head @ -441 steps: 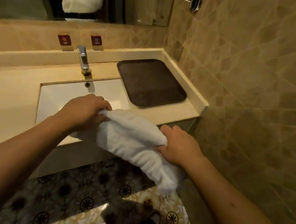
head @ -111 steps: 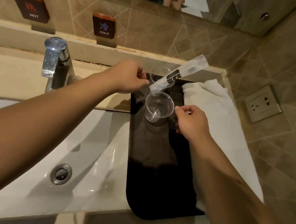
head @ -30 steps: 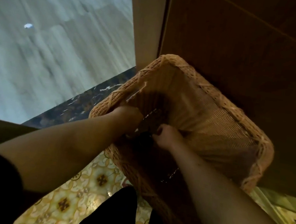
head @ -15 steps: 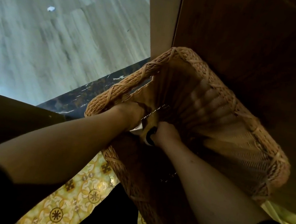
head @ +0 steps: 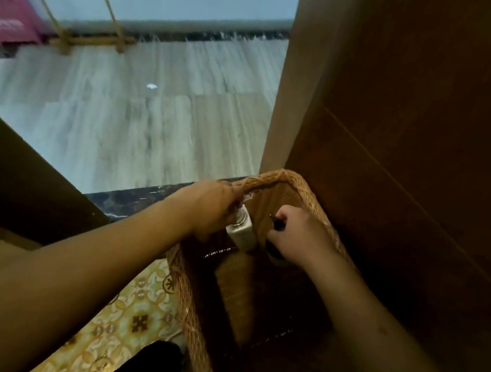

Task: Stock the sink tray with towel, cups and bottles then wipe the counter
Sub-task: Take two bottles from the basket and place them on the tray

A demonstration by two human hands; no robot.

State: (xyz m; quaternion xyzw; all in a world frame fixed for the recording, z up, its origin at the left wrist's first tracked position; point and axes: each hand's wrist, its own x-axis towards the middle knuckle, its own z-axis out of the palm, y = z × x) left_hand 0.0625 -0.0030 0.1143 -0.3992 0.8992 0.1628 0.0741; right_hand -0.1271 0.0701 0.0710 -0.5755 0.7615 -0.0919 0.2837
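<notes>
Both hands are over a woven wicker basket [head: 307, 192] that stands on the floor against a dark wooden door. My left hand [head: 212, 206] is closed around the top of a small pale bottle [head: 242, 233], which hangs below the fingers. My right hand [head: 297, 235] is closed on a small dark bottle [head: 274, 252]; only its black cap and a dark bottom end show. The two bottles sit side by side, nearly touching. The sink, tray, towel and cups are out of view.
A dark wooden door [head: 418, 148] rises right behind the basket. Patterned yellow floor tiles [head: 128, 321] lie below my left arm. Pale wood-look flooring [head: 138, 125] stretches beyond a dark threshold. A dark panel edge [head: 17, 171] stands at left, a red object [head: 0, 9] at far left.
Both hands have risen from deep inside the basket to its rim, each holding a bottle. The view has tilted up, showing more of the floor beyond.
</notes>
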